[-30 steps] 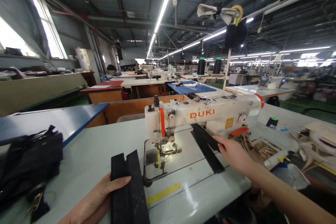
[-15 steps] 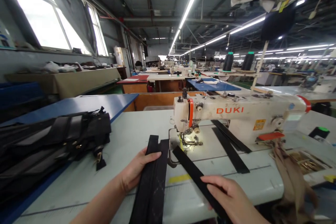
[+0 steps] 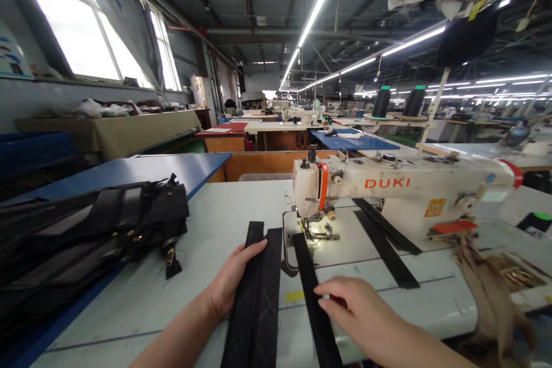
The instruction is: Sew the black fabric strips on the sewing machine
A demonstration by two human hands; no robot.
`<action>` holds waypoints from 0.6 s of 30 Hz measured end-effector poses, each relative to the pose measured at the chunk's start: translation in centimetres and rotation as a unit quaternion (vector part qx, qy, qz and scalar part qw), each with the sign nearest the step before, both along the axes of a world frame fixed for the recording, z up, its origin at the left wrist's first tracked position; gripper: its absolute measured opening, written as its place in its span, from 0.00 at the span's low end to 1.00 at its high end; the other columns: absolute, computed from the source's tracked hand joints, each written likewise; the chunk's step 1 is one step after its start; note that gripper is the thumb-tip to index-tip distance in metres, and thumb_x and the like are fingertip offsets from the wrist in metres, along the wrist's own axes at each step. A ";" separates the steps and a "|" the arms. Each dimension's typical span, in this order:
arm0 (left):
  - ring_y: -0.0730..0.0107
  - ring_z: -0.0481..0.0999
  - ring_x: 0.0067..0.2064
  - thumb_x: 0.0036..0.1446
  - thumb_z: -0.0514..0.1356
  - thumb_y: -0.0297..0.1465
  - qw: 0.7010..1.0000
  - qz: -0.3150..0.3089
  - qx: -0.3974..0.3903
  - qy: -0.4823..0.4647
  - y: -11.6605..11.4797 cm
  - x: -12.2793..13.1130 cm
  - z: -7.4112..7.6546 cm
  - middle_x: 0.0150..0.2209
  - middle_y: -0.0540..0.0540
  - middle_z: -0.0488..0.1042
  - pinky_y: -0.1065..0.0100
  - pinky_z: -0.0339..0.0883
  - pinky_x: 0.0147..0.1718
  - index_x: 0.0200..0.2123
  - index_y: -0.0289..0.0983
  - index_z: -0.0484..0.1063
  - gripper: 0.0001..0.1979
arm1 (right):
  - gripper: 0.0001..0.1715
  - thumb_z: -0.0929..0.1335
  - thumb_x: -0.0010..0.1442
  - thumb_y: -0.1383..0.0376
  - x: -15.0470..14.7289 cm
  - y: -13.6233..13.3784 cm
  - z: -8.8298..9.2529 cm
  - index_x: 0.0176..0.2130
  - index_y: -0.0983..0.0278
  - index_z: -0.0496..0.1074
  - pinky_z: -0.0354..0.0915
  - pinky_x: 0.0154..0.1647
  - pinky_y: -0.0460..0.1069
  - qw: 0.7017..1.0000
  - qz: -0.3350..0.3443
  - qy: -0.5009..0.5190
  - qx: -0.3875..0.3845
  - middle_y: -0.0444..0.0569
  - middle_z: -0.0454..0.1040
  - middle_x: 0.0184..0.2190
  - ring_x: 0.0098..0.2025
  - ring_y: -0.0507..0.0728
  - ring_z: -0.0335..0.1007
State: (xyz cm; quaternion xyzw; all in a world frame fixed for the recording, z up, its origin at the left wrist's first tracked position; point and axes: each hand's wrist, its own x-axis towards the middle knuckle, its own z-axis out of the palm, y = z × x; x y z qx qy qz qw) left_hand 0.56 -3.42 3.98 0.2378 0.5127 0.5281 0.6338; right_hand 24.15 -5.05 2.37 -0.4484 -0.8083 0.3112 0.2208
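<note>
My left hand [image 3: 233,276] is closed on a black fabric strip [image 3: 245,310], its thumb on top and the other fingers hidden underneath. A second black strip [image 3: 268,287] with a faint stitched pattern lies right alongside. My right hand [image 3: 353,302] pinches the edge of a narrow black strap [image 3: 308,267] between thumb and forefinger. The strap's far end lies on the metal plate of the sewing machine [image 3: 414,175], just left of and in front of the lit presser foot [image 3: 319,234].
Two more black straps [image 3: 386,247] lie under the machine arm. At left, a pile of black strapped goods [image 3: 129,224] rests on a blue surface. Brown fabric [image 3: 483,276] hangs at right beside a tray of metal parts [image 3: 511,270]. Thread cones [image 3: 382,102] stand behind.
My right hand has swung the narrow strap from a slant to nearly straight, with its far end shifted toward the presser foot. My left hand keeps its hold on the strip.
</note>
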 end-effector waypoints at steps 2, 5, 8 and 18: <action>0.59 0.80 0.22 0.57 0.62 0.27 1.000 0.017 0.011 -0.002 -0.3 0.5 0.0 0.26 0.41 0.81 0.62 0.77 0.23 0.38 0.32 0.74 0.06 | 0.15 0.65 0.63 0.62 -1.2 0.1 0.6 0.44 0.65 0.78 0.64 0.35 0.49 0.999 0.011 0.045 -0.018 0.51 0.79 0.34 0.34 0.58 0.73; 0.63 0.79 0.20 0.59 0.61 0.28 0.999 0.035 0.027 -0.002 -1.2 1.7 0.1 0.25 0.41 0.80 0.66 0.75 0.21 0.36 0.31 0.75 0.06 | 0.15 0.67 0.60 0.58 -3.3 -0.1 1.1 0.41 0.67 0.76 0.61 0.29 0.47 0.978 0.050 0.143 -0.141 0.49 0.76 0.29 0.30 0.55 0.69; 0.65 0.78 0.20 0.58 0.61 0.28 0.998 0.051 0.040 -0.003 -1.9 2.8 0.4 0.24 0.42 0.80 0.69 0.74 0.22 0.34 0.31 0.75 0.06 | 0.20 0.74 0.50 0.53 -5.1 -0.7 0.8 0.35 0.67 0.75 0.63 0.31 0.47 0.903 0.066 0.257 -0.339 0.46 0.75 0.27 0.28 0.54 0.69; 0.66 0.79 0.28 0.53 0.65 0.30 0.994 0.042 0.101 0.010 -1.5 2.6 -0.1 0.31 0.44 0.81 0.70 0.73 0.30 0.38 0.33 0.77 0.09 | 0.23 0.77 0.41 0.52 -5.2 -1.0 0.4 0.30 0.66 0.75 0.65 0.33 0.49 0.852 0.031 0.322 -0.411 0.45 0.77 0.26 0.28 0.55 0.71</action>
